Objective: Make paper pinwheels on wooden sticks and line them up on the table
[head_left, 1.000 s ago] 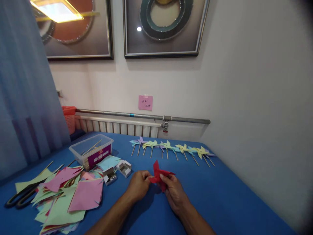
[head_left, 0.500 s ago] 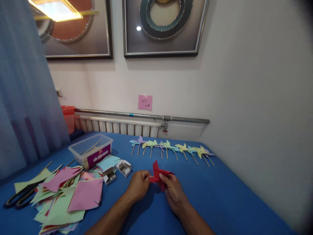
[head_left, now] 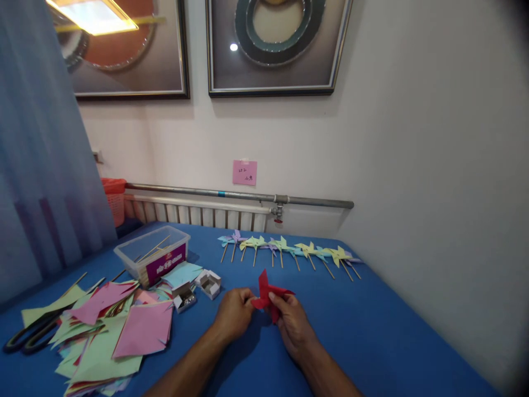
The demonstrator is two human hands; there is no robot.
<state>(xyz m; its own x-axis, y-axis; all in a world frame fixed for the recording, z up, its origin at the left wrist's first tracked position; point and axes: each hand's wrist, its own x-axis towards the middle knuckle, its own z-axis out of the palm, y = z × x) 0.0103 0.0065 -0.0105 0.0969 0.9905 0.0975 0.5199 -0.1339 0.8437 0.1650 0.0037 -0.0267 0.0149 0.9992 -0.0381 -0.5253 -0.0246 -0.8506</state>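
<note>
A red paper pinwheel [head_left: 264, 295] is held up over the blue table between both hands. My right hand [head_left: 291, 320] grips it, thumb pressed near its centre and fingers behind. My left hand [head_left: 236, 310] is closed, its fingertips pinching the tip of the pinwheel's left blade. No stick shows on this pinwheel; its back is hidden. Left of my hands stand a small white box [head_left: 209, 283] and an opened small box [head_left: 183, 298] with shiny metal pins inside.
Finished pinwheels [head_left: 306, 249] on sticks lie in a row at the back. A clear plastic box [head_left: 173, 242] holds wooden sticks. Cut paper squares [head_left: 142, 328] and black-handled scissors [head_left: 35, 331] lie at the left. A pipe [head_left: 198, 191] runs along the wall.
The camera view has shifted very slightly. Both hands keep nearly the same hold on the red pinwheel.
</note>
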